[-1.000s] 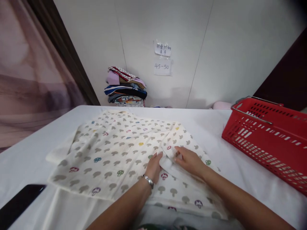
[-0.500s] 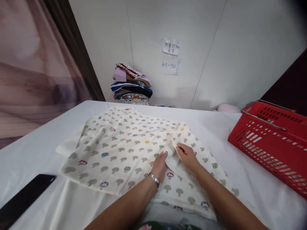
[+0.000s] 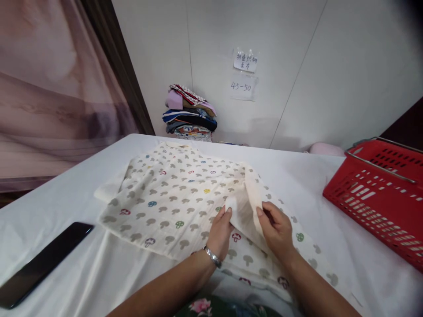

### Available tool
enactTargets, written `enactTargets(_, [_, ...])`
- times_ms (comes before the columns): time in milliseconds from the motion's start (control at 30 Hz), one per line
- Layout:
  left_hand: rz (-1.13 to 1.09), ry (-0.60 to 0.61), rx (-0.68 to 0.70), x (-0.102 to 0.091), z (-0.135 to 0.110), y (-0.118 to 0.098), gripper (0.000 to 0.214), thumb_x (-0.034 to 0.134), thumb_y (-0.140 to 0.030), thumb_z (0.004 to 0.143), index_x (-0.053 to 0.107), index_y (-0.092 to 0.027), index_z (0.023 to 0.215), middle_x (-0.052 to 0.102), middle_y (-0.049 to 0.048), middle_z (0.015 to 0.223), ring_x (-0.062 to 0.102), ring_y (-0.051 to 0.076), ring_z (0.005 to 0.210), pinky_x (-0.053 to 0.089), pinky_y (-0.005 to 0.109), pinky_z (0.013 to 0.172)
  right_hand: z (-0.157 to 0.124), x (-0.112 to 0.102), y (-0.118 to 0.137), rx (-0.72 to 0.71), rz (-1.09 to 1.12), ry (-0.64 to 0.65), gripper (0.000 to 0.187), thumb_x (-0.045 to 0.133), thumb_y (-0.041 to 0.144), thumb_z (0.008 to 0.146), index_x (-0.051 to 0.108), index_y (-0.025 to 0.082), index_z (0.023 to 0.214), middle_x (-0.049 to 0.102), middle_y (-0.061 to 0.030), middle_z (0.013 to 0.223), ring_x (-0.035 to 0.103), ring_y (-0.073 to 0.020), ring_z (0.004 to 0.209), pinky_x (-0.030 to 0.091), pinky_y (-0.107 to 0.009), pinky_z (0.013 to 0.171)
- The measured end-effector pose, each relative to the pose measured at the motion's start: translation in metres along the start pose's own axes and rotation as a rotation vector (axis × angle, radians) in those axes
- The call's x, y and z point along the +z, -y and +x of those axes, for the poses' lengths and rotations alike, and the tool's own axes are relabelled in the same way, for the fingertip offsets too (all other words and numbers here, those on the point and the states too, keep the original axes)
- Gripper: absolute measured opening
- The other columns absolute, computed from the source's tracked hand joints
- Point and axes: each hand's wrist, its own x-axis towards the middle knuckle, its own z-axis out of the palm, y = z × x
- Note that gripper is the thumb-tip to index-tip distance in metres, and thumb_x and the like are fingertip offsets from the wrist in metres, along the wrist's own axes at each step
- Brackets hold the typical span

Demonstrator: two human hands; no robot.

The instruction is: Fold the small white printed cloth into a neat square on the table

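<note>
A cream garment printed with small mushrooms (image 3: 172,193) lies spread on the white table (image 3: 297,171). My left hand (image 3: 220,231), with a silver bracelet at the wrist, pinches the near edge of a raised flap of the garment. My right hand (image 3: 276,229) grips the same flap from its right side, thumb on top, and lifts it so the plain cream inside shows. Both hands are closed on the cloth, a hand's width apart.
A red plastic basket (image 3: 380,193) with a metal handle stands at the right. A dark phone (image 3: 42,262) lies at the near left. A stack of folded clothes (image 3: 190,114) sits against the back wall under two paper notes (image 3: 244,75). A curtain hangs at left.
The flap of the garment has been lifted and turned up, showing its plain inside. My right hand moved right and closed on the flap; the view shifted so everything sits further right.
</note>
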Motion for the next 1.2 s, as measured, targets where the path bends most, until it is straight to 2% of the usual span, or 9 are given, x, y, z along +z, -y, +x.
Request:
enactTargets(67, [0.013, -0.001, -0.003, 0.001, -0.004, -0.003, 0.038, 0.057, -0.036, 0.078, 0.059, -0.019, 0.111, 0.064, 0.0075, 0.107, 0.060, 0.021, 0.093, 0.047, 0.029, 0.079, 0.000, -0.003, 0.006, -0.068, -0.075, -0.014, 0.012, 0.047, 0.028, 0.084, 0.056, 0.021, 0.088, 0.051, -0.0013, 0.069, 0.047, -0.0140, 0.058, 0.040, -0.026, 0.055])
enactTargets(100, [0.031, -0.005, -0.006, 0.002, -0.006, -0.004, 0.039, 0.058, -0.037, 0.077, 0.059, -0.019, 0.111, 0.065, 0.0074, 0.104, 0.060, 0.021, 0.091, 0.047, 0.029, 0.078, -0.001, -0.002, 0.007, -0.106, -0.117, 0.033, 0.013, 0.047, 0.026, 0.084, 0.056, 0.021, 0.091, 0.052, -0.0018, 0.070, 0.048, -0.0148, 0.060, 0.041, -0.027, 0.058])
enactTargets(200, [0.115, -0.058, -0.004, 0.003, -0.008, -0.004, 0.038, 0.059, -0.038, 0.075, 0.061, -0.018, 0.107, 0.067, 0.0062, 0.092, 0.061, 0.020, 0.085, 0.047, 0.028, 0.076, -0.005, 0.011, 0.007, -0.181, -0.178, 0.309, 0.020, 0.043, 0.022, 0.084, 0.055, 0.022, 0.100, 0.059, -0.0046, 0.081, 0.055, -0.0176, 0.074, 0.045, -0.029, 0.068])
enactTargets(267, [0.166, -0.093, 0.007, 0.002, -0.007, -0.002, 0.034, 0.058, -0.038, 0.075, 0.063, -0.018, 0.102, 0.067, 0.0055, 0.085, 0.060, 0.020, 0.083, 0.046, 0.027, 0.075, -0.009, 0.020, 0.006, -0.186, -0.168, 0.417, 0.023, 0.041, 0.020, 0.085, 0.054, 0.022, 0.104, 0.061, -0.0060, 0.089, 0.057, -0.0186, 0.082, 0.046, -0.030, 0.073])
enactTargets(467, [0.084, -0.052, 0.038, 0.001, -0.006, 0.004, 0.027, 0.054, -0.034, 0.077, 0.063, -0.018, 0.096, 0.065, 0.0042, 0.082, 0.059, 0.018, 0.082, 0.046, 0.025, 0.073, -0.014, 0.026, 0.002, -0.195, -0.180, 0.359, 0.033, 0.040, 0.022, 0.086, 0.049, 0.022, 0.119, 0.062, -0.0083, 0.097, 0.058, -0.0194, 0.088, 0.048, -0.032, 0.077])
enactTargets(667, [0.050, -0.093, -0.012, 0.002, -0.006, 0.004, 0.031, 0.051, -0.037, 0.079, 0.060, -0.019, 0.102, 0.065, 0.0023, 0.081, 0.059, 0.017, 0.078, 0.047, 0.025, 0.067, -0.019, 0.029, -0.008, -0.237, -0.302, 0.499, 0.046, 0.040, 0.020, 0.085, 0.037, 0.023, 0.131, 0.059, -0.0092, 0.113, 0.057, -0.0214, 0.098, 0.050, -0.037, 0.080])
enactTargets(867, [0.021, -0.116, 0.020, 0.001, -0.007, 0.002, 0.030, 0.054, -0.035, 0.080, 0.060, -0.020, 0.105, 0.063, 0.0043, 0.109, 0.057, 0.018, 0.101, 0.045, 0.024, 0.083, -0.020, 0.029, -0.005, -0.267, -0.296, 0.521, 0.046, 0.038, 0.021, 0.087, 0.033, 0.020, 0.132, 0.057, -0.0117, 0.113, 0.055, -0.0227, 0.101, 0.050, -0.037, 0.081])
enactTargets(1033, [0.047, 0.034, 0.050, 0.002, -0.010, 0.001, 0.038, 0.060, -0.039, 0.075, 0.059, -0.019, 0.107, 0.065, 0.0047, 0.103, 0.058, 0.020, 0.096, 0.045, 0.026, 0.081, -0.019, 0.029, 0.001, -0.243, -0.233, 0.529, 0.037, 0.037, 0.019, 0.087, 0.042, 0.021, 0.124, 0.059, -0.0096, 0.101, 0.056, -0.0207, 0.093, 0.049, -0.034, 0.078])
enactTargets(1200, [-0.024, -0.005, 0.021, 0.001, -0.007, 0.001, 0.037, 0.062, -0.036, 0.074, 0.059, -0.017, 0.106, 0.065, 0.0065, 0.101, 0.058, 0.020, 0.095, 0.045, 0.027, 0.081, -0.019, 0.027, 0.000, -0.249, -0.318, 0.584, 0.042, 0.041, 0.019, 0.085, 0.039, 0.019, 0.126, 0.057, -0.0098, 0.101, 0.055, -0.0214, 0.092, 0.049, -0.034, 0.077])
